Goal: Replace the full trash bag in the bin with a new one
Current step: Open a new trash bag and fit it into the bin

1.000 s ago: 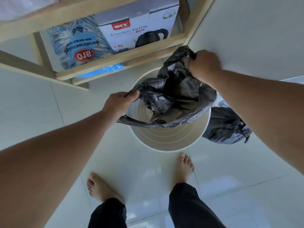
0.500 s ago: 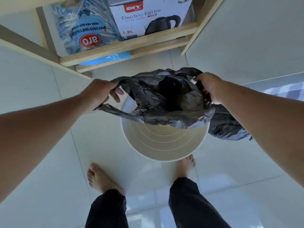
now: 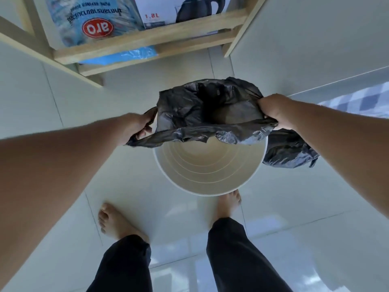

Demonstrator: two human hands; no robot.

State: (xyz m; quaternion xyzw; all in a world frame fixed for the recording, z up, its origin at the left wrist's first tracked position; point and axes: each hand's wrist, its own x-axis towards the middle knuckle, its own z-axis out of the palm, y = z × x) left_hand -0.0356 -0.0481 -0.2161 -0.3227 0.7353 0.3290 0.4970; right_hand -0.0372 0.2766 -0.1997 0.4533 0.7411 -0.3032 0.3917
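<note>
A round white bin (image 3: 202, 182) stands on the floor between my feet and a wooden shelf, its inside bare. Above its far half I hold a new black trash bag (image 3: 189, 114) with its mouth spread wide. My left hand (image 3: 136, 127) grips the bag's left edge and handle. My right hand (image 3: 271, 110) grips its right edge. The full black trash bag (image 3: 288, 150) lies on the floor to the right of the bin, partly hidden by my right forearm.
A wooden shelf (image 3: 147, 39) stands just beyond the bin, holding a blue packet (image 3: 92, 20) and an electric kettle box (image 3: 183, 11). A white wall (image 3: 315, 39) rises at the right. My bare feet (image 3: 113, 222) stand on pale floor tiles close to the bin.
Both hands have pulled the new bag's mouth wider apart and lifted it off the bin's rim. The view has tilted down, so the shelf sits higher in the picture.
</note>
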